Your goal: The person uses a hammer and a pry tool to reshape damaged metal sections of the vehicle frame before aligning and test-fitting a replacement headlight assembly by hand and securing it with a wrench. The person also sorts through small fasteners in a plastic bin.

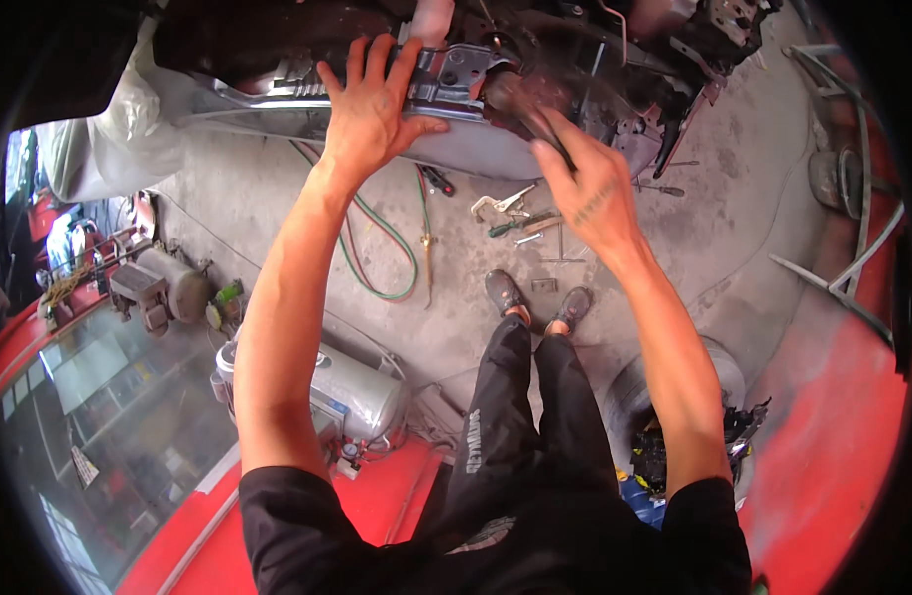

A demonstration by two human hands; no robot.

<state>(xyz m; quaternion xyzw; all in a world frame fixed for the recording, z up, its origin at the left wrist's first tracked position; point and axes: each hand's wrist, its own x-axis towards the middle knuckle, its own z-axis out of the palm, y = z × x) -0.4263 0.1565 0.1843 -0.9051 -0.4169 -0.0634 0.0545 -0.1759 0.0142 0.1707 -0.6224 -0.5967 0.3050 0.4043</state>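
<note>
My left hand point(375, 111) rests with spread fingers on a silver metal beam point(297, 81) along the front of a vehicle's dark, partly stripped body point(228, 40) at the top of the view. My right hand point(585, 178) is closed on the dark handle of a hammer-like tool point(515, 99). The tool's blurred head is at the right part of the beam, beside a rusty opening; whether they touch I cannot tell. A pale curved panel point(476, 144) runs just below the beam.
Green and red hoses with a torch point(426, 268), pliers point(501, 203) and screwdrivers lie on the concrete floor around my feet. A silver compressor tank point(362, 402) stands lower left, a wheel point(704, 367) lower right. Red panels point(813, 436) and metal frames point(853, 268) line the sides.
</note>
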